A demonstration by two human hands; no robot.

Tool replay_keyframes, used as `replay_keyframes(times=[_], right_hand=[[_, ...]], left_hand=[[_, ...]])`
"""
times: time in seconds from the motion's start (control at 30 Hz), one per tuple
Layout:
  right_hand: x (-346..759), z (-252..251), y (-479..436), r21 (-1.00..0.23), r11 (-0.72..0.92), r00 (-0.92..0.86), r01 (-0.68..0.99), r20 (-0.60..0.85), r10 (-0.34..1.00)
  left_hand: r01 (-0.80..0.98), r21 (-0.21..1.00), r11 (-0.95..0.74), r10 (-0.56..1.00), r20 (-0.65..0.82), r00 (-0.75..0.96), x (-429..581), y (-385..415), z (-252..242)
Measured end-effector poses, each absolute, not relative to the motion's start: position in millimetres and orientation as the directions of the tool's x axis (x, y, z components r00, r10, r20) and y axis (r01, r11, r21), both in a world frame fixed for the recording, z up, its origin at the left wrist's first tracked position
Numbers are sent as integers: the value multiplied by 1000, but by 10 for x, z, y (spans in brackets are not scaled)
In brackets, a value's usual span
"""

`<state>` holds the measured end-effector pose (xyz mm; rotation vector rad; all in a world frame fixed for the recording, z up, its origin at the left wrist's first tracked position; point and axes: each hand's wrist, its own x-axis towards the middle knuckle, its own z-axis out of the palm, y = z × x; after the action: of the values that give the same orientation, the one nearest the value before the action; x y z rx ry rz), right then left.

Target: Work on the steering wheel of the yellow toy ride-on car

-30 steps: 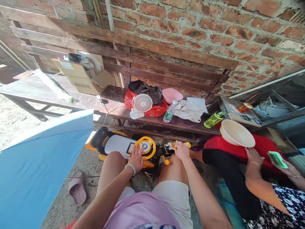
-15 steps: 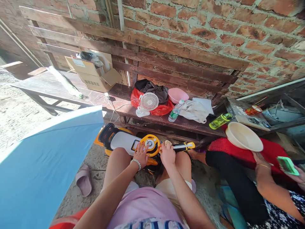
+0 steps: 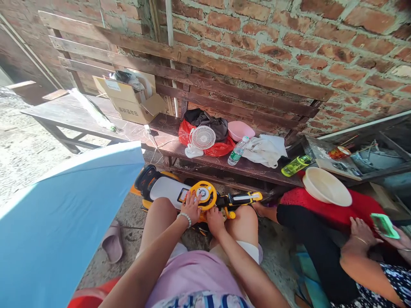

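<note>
"Item location?"
"Ride-on toy (image 3: 165,189) on the ground just beyond the knees."
"Hands?"
"Left hand (image 3: 192,208) open, fingers spread, beside the yellow wheel (image 3: 203,195). Right hand (image 3: 215,221) at the toy's lower edge, closure unconfirmed. Placement either side of the wheel looks steady."
"Containers?"
"Cardboard box (image 3: 128,102) on the tabletop (image 3: 165,124) holds a dark bag (image 3: 125,78). Pink bowl (image 3: 240,130): contents not visible."

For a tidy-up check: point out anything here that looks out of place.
A lone pale pink plastic slide sandal lies on the concrete floor, with no partner in view. A cream plastic basin sits tilted against a seated person's red garment rather than resting flat.
</note>
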<state>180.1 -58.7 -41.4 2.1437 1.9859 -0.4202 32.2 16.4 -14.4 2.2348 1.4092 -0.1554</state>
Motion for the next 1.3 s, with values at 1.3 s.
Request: replay_keyframes(times=[1.3], right_hand=[[1635, -800, -736, -168, -38, -7, 985, -261, 965]], left_hand=[[867, 310, -389, 817, -319, 481, 296, 165, -194]])
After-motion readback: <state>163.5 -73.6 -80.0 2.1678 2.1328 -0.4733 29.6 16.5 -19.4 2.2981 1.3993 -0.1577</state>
